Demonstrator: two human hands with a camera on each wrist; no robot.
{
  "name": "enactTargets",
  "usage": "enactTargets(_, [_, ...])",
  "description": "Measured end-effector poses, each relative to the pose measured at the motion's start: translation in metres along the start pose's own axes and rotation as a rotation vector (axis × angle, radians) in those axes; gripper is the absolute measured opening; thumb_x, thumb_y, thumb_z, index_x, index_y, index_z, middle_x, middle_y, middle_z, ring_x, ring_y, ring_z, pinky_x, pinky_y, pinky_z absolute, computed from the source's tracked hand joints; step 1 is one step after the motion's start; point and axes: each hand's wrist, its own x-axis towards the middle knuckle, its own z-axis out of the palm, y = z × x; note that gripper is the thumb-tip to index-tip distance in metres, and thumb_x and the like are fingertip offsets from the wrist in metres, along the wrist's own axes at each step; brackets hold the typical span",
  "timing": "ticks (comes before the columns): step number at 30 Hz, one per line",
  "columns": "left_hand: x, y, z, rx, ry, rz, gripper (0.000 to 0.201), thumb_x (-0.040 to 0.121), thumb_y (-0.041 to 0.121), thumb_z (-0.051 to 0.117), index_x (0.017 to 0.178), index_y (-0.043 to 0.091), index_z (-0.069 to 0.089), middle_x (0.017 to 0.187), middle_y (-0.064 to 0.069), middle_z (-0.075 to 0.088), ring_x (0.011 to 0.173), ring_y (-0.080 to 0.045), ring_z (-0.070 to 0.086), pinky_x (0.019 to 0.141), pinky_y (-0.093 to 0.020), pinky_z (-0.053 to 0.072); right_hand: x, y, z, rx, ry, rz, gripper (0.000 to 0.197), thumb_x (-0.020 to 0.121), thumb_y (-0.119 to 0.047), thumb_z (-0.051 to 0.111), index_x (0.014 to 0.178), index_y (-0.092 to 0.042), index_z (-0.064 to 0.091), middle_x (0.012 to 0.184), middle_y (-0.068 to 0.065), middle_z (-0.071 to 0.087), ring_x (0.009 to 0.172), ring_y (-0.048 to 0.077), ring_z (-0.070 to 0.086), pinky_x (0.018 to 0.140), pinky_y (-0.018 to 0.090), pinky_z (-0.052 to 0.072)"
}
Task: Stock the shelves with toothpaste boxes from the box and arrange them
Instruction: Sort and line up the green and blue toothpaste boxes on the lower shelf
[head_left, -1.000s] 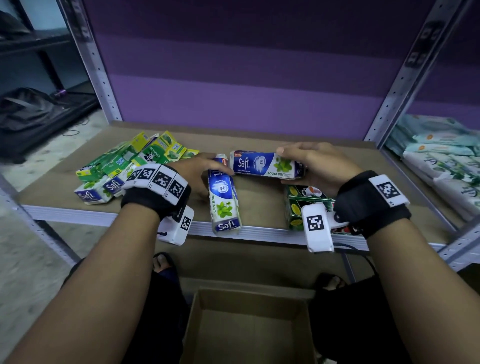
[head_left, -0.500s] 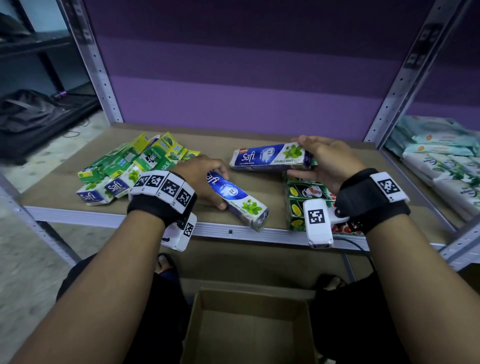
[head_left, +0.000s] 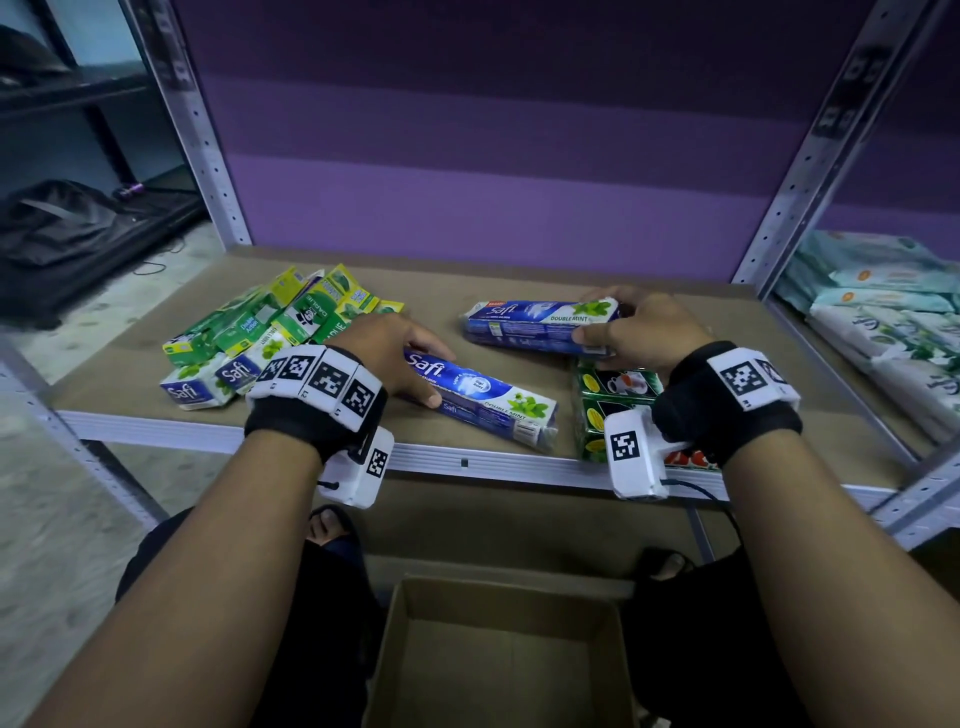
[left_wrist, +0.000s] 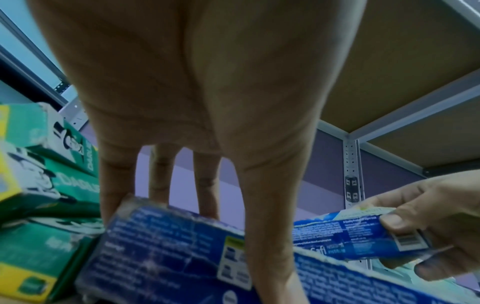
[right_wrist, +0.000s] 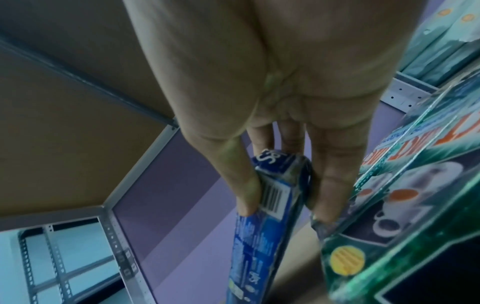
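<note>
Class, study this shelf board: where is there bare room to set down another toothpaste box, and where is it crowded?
Bare board runs along the back, between the purple wall and the boxes, and at the right beyond the green tea cartons. The left is crowded by the heap of green boxes; the middle front holds both blue Safi boxes.

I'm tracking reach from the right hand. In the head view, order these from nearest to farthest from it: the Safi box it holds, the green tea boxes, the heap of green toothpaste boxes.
1. Safi box, gripped by the right hand.
2. Green tea boxes, just below the hand, at the shelf's front.
3. Heap of green toothpaste boxes, far left.
</note>
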Motion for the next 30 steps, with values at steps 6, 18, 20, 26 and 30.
enactTargets(6, [-0.005, -0.009, -0.002, -0.093, 0.008, -0.027, 0.051, 0.071, 0.02, 0.086, 0.116, 0.035, 0.069, 0.115, 0.007, 0.065, 0.113, -0.014, 0.058, 0.104, -0.037, 0.044, 0.003, 0.0, 0.014, -0.206, -0.041, -0.056, 0.032, 0.078, -0.015, 0.082, 0.105, -0.027, 0.069, 0.092, -0.004, 0.069, 0.075, 0.006, 0.062, 0.064, 0.018, 0.051])
enactTargets(18, [-0.021, -0.011, 0.004, -0.098, 0.137, -0.052, 0.057, 0.063, 0.028, 0.091, 0.115, 0.03, 0.068, 0.112, 0.006, 0.062, 0.107, -0.012, 0.058, 0.092, -0.025, 0.043, -0.005, -0.011, 0.031, -0.606, -0.251, -0.074, 0.041, 0.085, -0.012, 0.072, 0.123, -0.025, 0.064, 0.114, -0.003, 0.066, 0.094, 0.013, 0.064, 0.082, 0.024, 0.051])
enactTargets(20, [-0.021, -0.01, 0.004, -0.085, 0.161, -0.033, 0.066, 0.062, 0.029, 0.091, 0.122, 0.029, 0.063, 0.114, 0.001, 0.054, 0.104, -0.013, 0.054, 0.092, -0.026, 0.041, -0.005, -0.012, 0.031, -0.662, -0.275, -0.091, 0.044, 0.086, -0.013, 0.07, 0.128, -0.024, 0.063, 0.122, -0.003, 0.065, 0.108, 0.018, 0.061, 0.098, 0.03, 0.049])
enactTargets(26, [-0.019, -0.011, 0.006, 0.102, 0.041, 0.003, 0.072, 0.079, 0.043, 0.077, 0.143, 0.042, 0.043, 0.143, 0.003, 0.041, 0.136, -0.024, 0.032, 0.116, -0.04, 0.019, -0.007, -0.012, 0.029, -0.701, -0.347, -0.117, 0.049, 0.091, -0.008, 0.064, 0.134, -0.03, 0.06, 0.129, -0.006, 0.063, 0.113, 0.014, 0.059, 0.094, 0.028, 0.048])
enactTargets(30, [-0.016, -0.01, 0.007, 0.156, -0.003, -0.041, 0.069, 0.081, 0.05, 0.072, 0.142, 0.047, 0.041, 0.145, 0.004, 0.042, 0.135, -0.028, 0.031, 0.114, -0.047, 0.022, -0.011, -0.015, 0.03, -0.727, -0.347, -0.147, 0.052, 0.09, -0.007, 0.058, 0.134, -0.034, 0.06, 0.13, -0.008, 0.063, 0.113, 0.012, 0.058, 0.094, 0.028, 0.049])
